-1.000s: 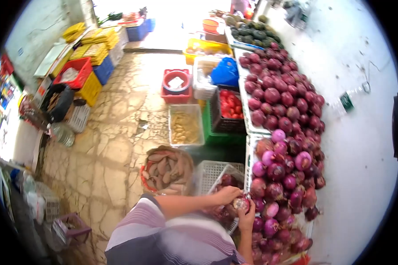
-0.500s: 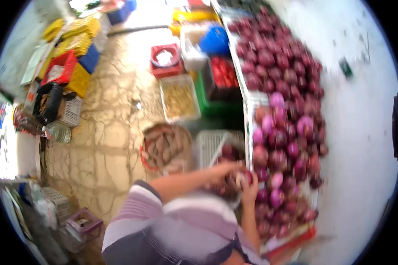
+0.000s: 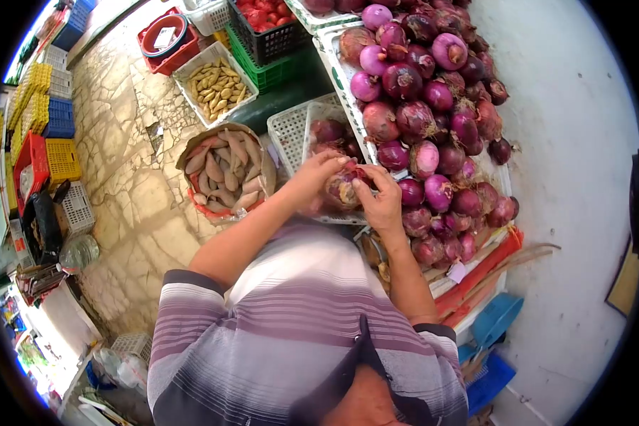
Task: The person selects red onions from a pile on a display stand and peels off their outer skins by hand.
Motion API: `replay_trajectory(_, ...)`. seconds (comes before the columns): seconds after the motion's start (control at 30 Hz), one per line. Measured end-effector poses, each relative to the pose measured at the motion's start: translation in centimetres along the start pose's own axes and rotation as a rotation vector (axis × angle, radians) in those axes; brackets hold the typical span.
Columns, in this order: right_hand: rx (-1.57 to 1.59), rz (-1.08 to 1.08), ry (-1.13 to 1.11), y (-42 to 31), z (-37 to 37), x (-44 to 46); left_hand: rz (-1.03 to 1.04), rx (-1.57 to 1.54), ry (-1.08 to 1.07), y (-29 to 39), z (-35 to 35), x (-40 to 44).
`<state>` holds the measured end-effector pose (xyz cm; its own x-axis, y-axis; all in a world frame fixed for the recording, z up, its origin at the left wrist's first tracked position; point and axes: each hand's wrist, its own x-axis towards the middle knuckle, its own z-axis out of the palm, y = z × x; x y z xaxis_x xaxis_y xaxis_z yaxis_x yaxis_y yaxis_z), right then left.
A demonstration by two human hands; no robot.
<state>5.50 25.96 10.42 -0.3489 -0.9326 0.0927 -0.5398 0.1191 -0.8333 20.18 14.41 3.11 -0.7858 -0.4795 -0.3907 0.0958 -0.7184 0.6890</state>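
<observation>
A red onion [image 3: 341,192] with loose, papery brown skin is held between both hands, over a white plastic crate [image 3: 289,136]. My left hand [image 3: 315,177] closes on its upper left side, fingertips at the skin. On the right side of the onion, my right hand [image 3: 382,204] grips it with thumb and fingers. More red onions [image 3: 328,130] sit in the crate just beyond my hands, partly behind clear plastic. To the right, a large heap of red onions [image 3: 433,106] fills a white tray [image 3: 348,78], close to my right hand.
Left of the crate stands a bag of sweet potatoes [image 3: 224,170]. Beyond it are a white crate of small yellowish tubers [image 3: 216,89], a red bucket [image 3: 165,35] and a black crate of tomatoes [image 3: 263,46]. A white wall [image 3: 547,177] rises on the right.
The view has tilted down and sharpened, so the surroundings shift upward in it. Both hands still hold an onion, now over the crate and farther from the tray's edge.
</observation>
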Motion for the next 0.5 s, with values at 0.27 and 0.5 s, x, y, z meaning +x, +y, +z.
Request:
replay_trajectory(0.27, 0.026, 0.092, 0.119, -0.3, 0.1, 0.5, 0.007, 0.122, 0.024, -1.7, -1.1, 0.8)
replay_trajectory(0.5, 0.14, 0.329, 0.234, 1.9, 0.3, -0.3, -0.06, -0.056, 0.032, -2.0, -1.9, 0.4)
